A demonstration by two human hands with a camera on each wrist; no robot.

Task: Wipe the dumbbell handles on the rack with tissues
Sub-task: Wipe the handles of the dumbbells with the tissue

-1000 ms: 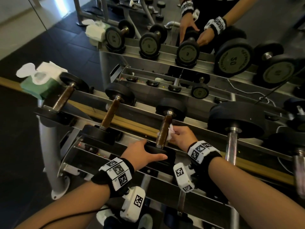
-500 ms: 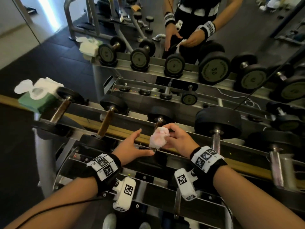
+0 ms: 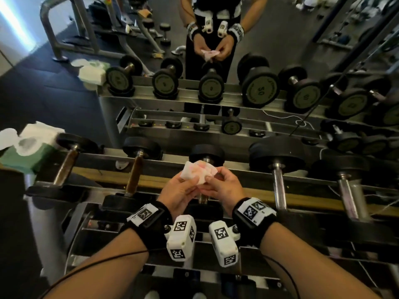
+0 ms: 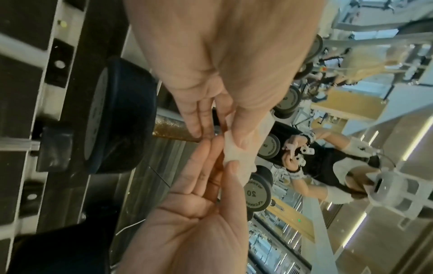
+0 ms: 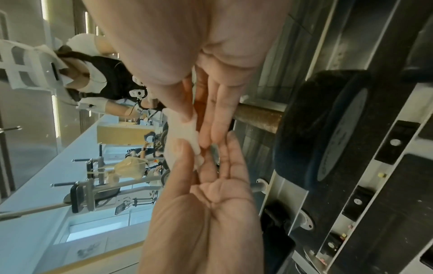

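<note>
Item: crumpled white tissue, pink-stained point(image 3: 197, 172), above the rusty brown dumbbell handle point(image 5: 257, 115); my left hand point(image 3: 177, 192) and right hand point(image 3: 224, 187) each pinch an edge, thumb against fingers; risk, I judge: thin paper tearing if tugged apart.

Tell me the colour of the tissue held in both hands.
White with pinkish stains, tissue; clearest in the head view.

Tissue box point(image 3: 26, 154) left of dumbbells point(image 3: 133, 169) on rack point(image 3: 237, 186).

Bare forearms end in black wristbands point(image 3: 151, 221) with white coded tags, white tagged camera boxes point(image 3: 181, 238) beneath, thin black cables trailing.
</note>
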